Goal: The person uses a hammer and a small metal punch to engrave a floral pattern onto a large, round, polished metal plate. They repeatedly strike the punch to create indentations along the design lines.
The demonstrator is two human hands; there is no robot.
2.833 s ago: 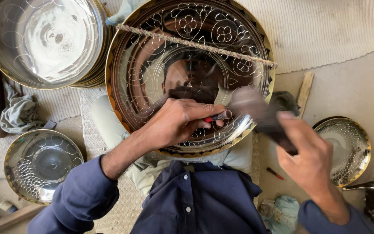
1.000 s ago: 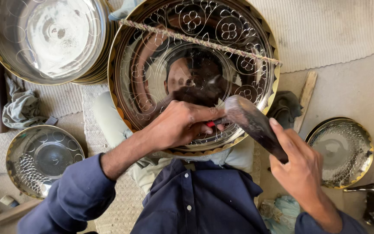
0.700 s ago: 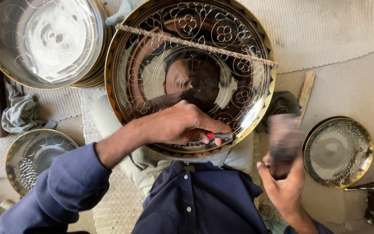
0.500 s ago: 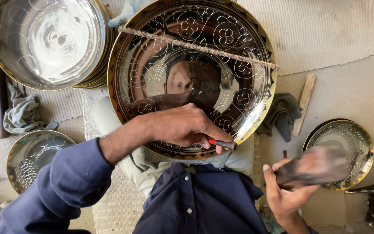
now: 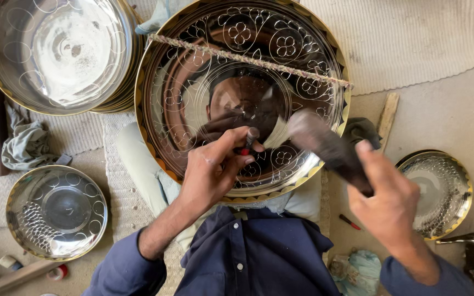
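Chasing an engraved brass tray (image 5: 193, 82) resting on the lap.
Left hand (image 5: 212, 175) is gripping a punch (image 5: 249, 140) upright against the metal; right hand (image 5: 388, 205) is clenching a mallet (image 5: 325, 145), poised to strike.

Silver tray (image 5: 193, 82), floral engraving, gold rim; navy shirt (image 5: 259, 263).

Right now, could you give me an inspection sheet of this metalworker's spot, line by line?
Surface: woven mat and bare floor.
Job's things: large engraved tray on the lap; punch; hammer.
Clutter: stacked plates, small bowl, dish, rag, wooden stick.
Grippers: left hand holds the punch on the tray; right hand holds the hammer raised.
Cables: nothing seen; a cord crosses the tray.
Surroundings: nothing seen.
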